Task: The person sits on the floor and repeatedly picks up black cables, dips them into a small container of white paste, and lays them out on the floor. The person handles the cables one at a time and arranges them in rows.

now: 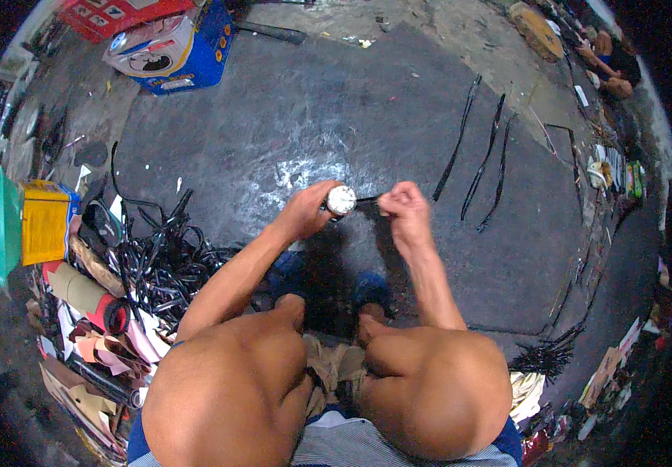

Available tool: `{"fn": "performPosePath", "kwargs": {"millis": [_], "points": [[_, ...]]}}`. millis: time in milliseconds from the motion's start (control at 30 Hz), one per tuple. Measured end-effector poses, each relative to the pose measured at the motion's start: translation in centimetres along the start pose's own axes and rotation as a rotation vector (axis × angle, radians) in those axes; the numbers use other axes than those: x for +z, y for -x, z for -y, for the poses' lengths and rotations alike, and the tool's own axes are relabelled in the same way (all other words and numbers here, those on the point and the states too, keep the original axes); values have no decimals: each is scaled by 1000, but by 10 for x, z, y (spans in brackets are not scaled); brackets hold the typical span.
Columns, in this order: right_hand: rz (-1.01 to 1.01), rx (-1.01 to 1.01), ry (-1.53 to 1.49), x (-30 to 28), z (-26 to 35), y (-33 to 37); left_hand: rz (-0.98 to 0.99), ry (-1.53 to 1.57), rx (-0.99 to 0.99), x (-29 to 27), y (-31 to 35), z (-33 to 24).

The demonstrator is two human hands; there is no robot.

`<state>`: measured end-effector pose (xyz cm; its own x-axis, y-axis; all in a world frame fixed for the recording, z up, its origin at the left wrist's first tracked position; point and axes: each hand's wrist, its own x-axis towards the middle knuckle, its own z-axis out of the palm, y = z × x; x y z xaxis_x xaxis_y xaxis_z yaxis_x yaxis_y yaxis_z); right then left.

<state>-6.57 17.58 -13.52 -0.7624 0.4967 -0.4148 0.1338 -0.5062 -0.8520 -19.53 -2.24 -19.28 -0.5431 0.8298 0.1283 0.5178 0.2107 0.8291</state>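
My left hand (305, 213) is wrapped round a cylinder with a round, scuffed white end (341, 200); its sides are mostly hidden by the fingers. From beside it a short black strip (368, 200) runs across to my right hand (406, 204), which is closed on the strip's other end. Both hands are above the dark mat (274, 132), in front of my bent knees. Three long black strips (457, 140) lie on the mat beyond my right hand. A tangled heap of shiny black strips (168, 253) spreads to the left of my left forearm.
At the far left stands a blue and white box (172, 50). A yellow tin (44, 222) is beside a green disc (3, 226) on the left. Rolled material and scraps (110, 350) pile near my left knee. A black bundle (548, 354) lies by my right knee. Another person (612, 66) is at far right.
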Motion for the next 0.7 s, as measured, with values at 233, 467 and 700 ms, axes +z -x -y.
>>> {"fn": "performPosePath", "kwargs": {"millis": [233,467,700], "points": [[267,-462,-228,-15,200,95,16,18,-39,0,-4,-4],[210,-798,75,-37,304,78,200,74,-106,-9,-9,-4],[-123,-838,130,-28,368,-87,-553,-438,-547,-92,48,37]]}}
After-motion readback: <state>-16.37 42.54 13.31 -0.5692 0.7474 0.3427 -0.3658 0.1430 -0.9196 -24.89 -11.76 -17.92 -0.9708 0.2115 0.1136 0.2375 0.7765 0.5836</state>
